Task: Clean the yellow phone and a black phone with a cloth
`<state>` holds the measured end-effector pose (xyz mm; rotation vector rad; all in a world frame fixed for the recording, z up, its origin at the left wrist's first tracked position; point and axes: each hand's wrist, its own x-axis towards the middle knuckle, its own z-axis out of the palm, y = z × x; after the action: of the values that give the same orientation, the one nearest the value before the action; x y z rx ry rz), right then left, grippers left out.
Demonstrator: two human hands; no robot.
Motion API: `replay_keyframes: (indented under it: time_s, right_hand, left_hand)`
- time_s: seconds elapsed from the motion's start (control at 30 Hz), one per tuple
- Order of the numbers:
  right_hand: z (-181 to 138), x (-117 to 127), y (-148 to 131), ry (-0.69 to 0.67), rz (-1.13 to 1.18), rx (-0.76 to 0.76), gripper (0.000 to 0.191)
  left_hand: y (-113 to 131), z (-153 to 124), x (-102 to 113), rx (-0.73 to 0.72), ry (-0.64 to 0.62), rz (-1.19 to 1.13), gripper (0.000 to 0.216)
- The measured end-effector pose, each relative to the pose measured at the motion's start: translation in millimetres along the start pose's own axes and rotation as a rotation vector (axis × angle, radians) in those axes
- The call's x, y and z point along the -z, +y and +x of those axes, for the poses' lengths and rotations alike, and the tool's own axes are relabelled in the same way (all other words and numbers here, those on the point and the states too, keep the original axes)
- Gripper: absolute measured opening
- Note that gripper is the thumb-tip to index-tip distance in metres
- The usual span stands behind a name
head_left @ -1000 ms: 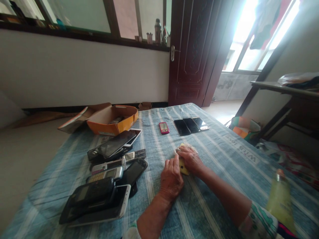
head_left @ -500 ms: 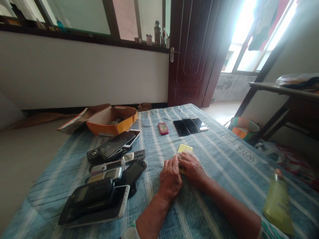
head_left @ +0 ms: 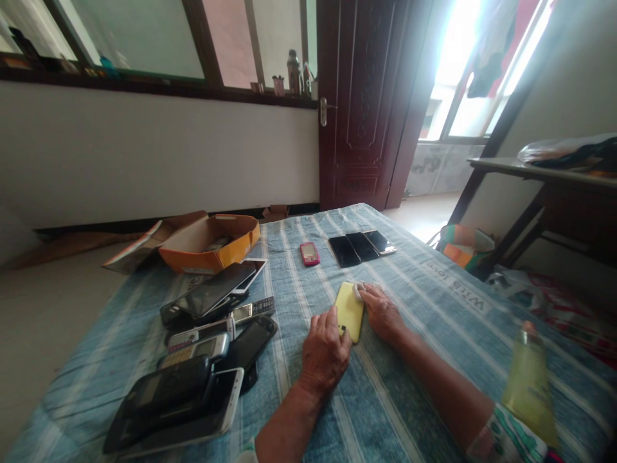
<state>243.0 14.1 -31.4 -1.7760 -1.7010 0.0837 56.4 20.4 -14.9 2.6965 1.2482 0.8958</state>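
A yellow phone (head_left: 349, 310) lies back-up on the blue striped cloth (head_left: 424, 302). My left hand (head_left: 324, 350) rests at its near left edge, fingers curled against it and steadying it. My right hand (head_left: 382, 310) lies beside its far right edge, fingers closed on a small white pad (head_left: 358, 290) pressed at the phone's top corner.
A pile of several old phones (head_left: 202, 341) lies to the left. An orange cardboard box (head_left: 212, 241) stands behind it. A pink phone (head_left: 309, 253) and three black phones (head_left: 361, 246) lie further back. A yellow-green bottle (head_left: 529, 382) stands at the near right.
My right hand has slid off the yellow phone to its right edge, uncovering most of its back. The left hand has stayed at the near edge.
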Motion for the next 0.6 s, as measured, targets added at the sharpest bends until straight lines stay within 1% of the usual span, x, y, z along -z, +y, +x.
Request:
replay_keyframes:
  time_s: [0.17, 0.33, 0.47, 0.6]
  right_hand:
    - [-21, -5, -19, 0.011, -0.057, 0.044, 0.041]
    - [-30, -6, -37, -0.045, -0.017, 0.123, 0.040]
    - [-23, -5, -34, -0.064, 0.007, 0.115, 0.040]
    - [-15, -2, -23, -0.057, -0.011, 0.091, 0.043]
  left_hand:
    - [1, -2, -2, -0.043, 0.074, 0.007, 0.052]
    - [4, 0, 0, -0.050, 0.066, 0.033, 0.045]
    - [7, 1, 2, -0.019, 0.040, 0.046, 0.040]
    - [9, 0, 3, 0.027, -0.018, 0.055, 0.049]
